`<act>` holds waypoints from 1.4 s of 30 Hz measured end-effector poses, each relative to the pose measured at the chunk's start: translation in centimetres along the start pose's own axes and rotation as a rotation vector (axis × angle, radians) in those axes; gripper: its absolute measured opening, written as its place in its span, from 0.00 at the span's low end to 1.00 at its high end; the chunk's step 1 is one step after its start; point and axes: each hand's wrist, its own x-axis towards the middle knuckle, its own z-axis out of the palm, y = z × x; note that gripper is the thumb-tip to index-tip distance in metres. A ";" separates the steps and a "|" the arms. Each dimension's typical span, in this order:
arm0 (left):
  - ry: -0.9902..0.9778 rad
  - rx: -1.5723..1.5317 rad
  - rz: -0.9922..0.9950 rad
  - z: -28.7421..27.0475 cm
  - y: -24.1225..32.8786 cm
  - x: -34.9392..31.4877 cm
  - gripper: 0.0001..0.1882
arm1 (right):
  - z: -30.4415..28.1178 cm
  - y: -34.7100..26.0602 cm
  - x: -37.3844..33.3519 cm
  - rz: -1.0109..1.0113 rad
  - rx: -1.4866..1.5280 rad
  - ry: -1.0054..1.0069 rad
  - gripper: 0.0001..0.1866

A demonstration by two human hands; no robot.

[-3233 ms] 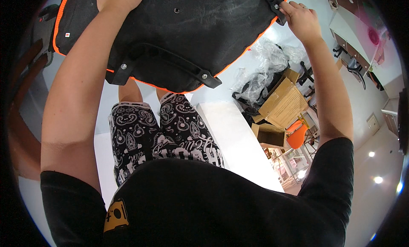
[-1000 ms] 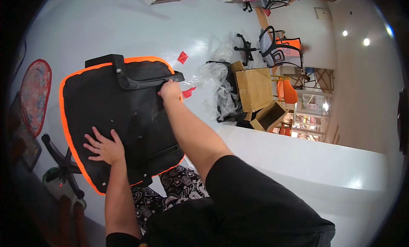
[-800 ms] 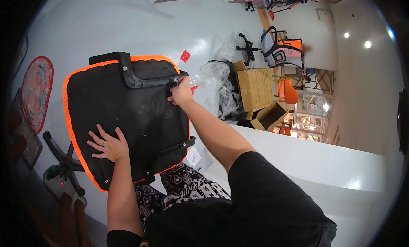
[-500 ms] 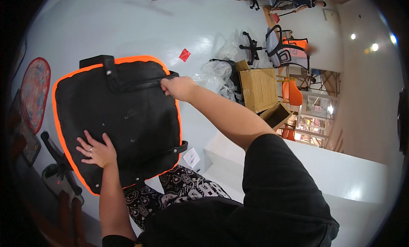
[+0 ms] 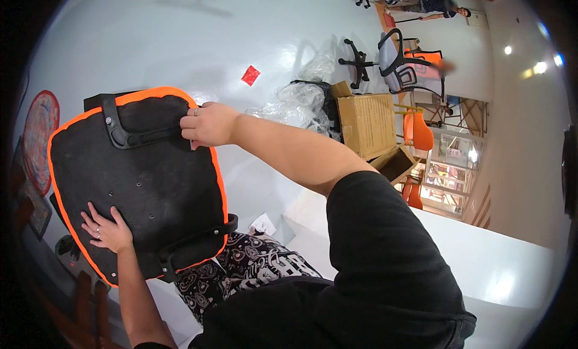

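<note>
Underside toward me, a black chair seat [image 5: 162, 180] with bright orange edging lies tilted at the left. Small bolt holes dot its middle. Black armrests are fixed to it: one armrest [image 5: 135, 132] along the far side, the other armrest [image 5: 198, 237] on the near side, with bolts showing at their brackets. My left hand [image 5: 109, 231] rests flat on the underside, fingers spread, a ring on one. At the far right corner my right hand [image 5: 208, 125] is closed around the far armrest's end; its fingers hide the end bracket. Something small shows below these fingers, too small to name.
A red packet [image 5: 250, 75] and clear plastic wrapping [image 5: 298, 105] lie on the floor. Beyond them stand cardboard boxes [image 5: 367, 123] and an office chair [image 5: 397, 63]. A round patterned mat [image 5: 41, 141] is at far left. Another person [image 5: 436, 4] stands in the background.
The seat has shifted left and slightly down in view, with both hands on it. My right hand has turned, showing its knuckles and curled fingers at the corner.
</note>
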 end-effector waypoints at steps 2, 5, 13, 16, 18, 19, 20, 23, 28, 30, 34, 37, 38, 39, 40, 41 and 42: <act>0.008 -0.010 -0.004 0.2 0.0 0.0 0.34 | 0.6 0.3 0.0 0.021 -0.027 0.030 0.13; 0.018 -0.020 -0.004 0.7 -0.2 -0.2 0.34 | 1.2 0.4 0.6 0.016 -0.069 0.091 0.16; 0.014 -0.038 -0.021 1.0 0.1 -0.2 0.33 | 4.5 -1.3 2.1 0.474 0.081 0.306 0.13; 0.012 -0.040 -0.023 1.3 0.2 -0.5 0.34 | 5.5 -2.6 2.9 0.724 0.192 0.474 0.12; 0.003 -0.030 -0.024 1.4 0.3 -0.6 0.34 | 6.5 -3.2 3.3 0.813 0.180 0.630 0.12; 0.003 -0.051 -0.028 1.4 0.3 -0.6 0.34 | 6.8 -3.2 3.5 0.864 0.183 0.688 0.13; 0.004 -0.072 -0.033 1.4 0.5 -0.6 0.35 | 7.0 -2.9 3.8 0.914 0.185 0.744 0.13; -0.007 -0.079 -0.045 1.3 0.8 -0.9 0.36 | 6.9 -3.3 4.3 0.988 0.241 0.731 0.11; -0.090 -0.120 -0.045 0.3 0.8 -0.5 0.39 | 5.6 -2.3 2.1 0.558 0.139 0.427 0.07; -0.154 -0.147 -0.061 0.3 0.6 -0.2 0.40 | 4.5 -1.0 1.3 0.355 0.039 0.228 0.08; -0.165 -0.164 -0.064 1.9 -2.1 0.0 0.40 | 2.1 -1.1 2.3 0.008 -0.239 -0.062 0.17; -0.159 -0.185 -0.052 2.7 -2.9 -0.3 0.40 | 2.4 -0.8 3.5 -0.142 -0.327 -0.124 0.15; -0.161 -0.190 -0.053 2.9 -3.1 -0.3 0.40 | 2.9 -0.3 3.9 -0.178 -0.343 -0.136 0.14; -0.160 -0.197 -0.053 3.2 -3.5 -0.4 0.40 | 3.2 -0.6 4.6 -0.213 -0.362 -0.147 0.13; -0.164 -0.195 -0.057 3.5 -3.9 -0.5 0.40 | 3.3 -1.0 5.1 -0.232 -0.417 -0.152 0.12; -0.155 -0.189 -0.061 3.8 -4.4 -0.6 0.40 | 3.7 -1.5 5.5 -0.221 -0.449 -0.169 0.12; -0.148 -0.187 -0.060 3.8 -4.5 -0.6 0.40 | 3.8 -1.8 5.6 -0.205 -0.482 -0.190 0.12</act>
